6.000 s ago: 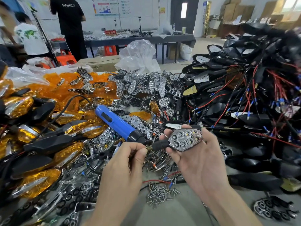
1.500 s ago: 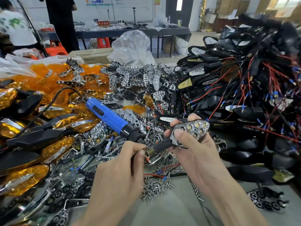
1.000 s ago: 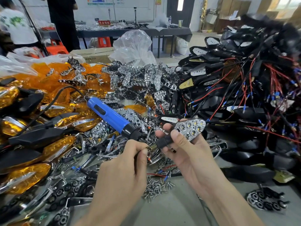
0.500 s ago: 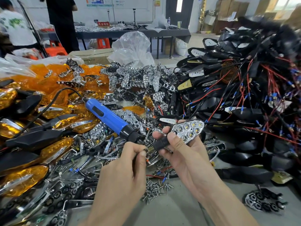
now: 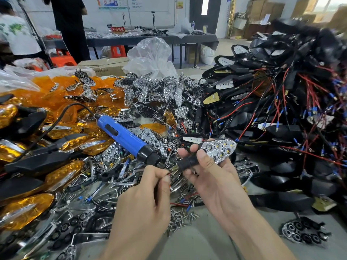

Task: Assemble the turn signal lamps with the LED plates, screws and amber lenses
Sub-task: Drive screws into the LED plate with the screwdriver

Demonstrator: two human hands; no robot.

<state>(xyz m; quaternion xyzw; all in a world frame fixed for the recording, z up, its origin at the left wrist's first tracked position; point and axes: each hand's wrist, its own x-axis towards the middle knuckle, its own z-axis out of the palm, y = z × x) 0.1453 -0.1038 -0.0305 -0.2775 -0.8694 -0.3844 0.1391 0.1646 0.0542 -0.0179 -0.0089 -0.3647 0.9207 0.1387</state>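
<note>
Right hand [image 5: 212, 177] grips the turn signal lamp [image 5: 218, 150] by its black stalk, LED plate [image 5: 221, 147] up beside the thumb, while left hand [image 5: 146, 196] pinches the stalk's brass tip, blue screwdriver [image 5: 124, 136] just beyond its fingertips.

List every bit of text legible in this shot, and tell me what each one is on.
"不合格区": red sign standing on the far table.
Wall posters: print too small to read.
Yellow notice: blurred, unreadable.
Cardboard box: faint print, unreadable.
Blue electric screwdriver and turn signal lamp: no text visible.
</note>
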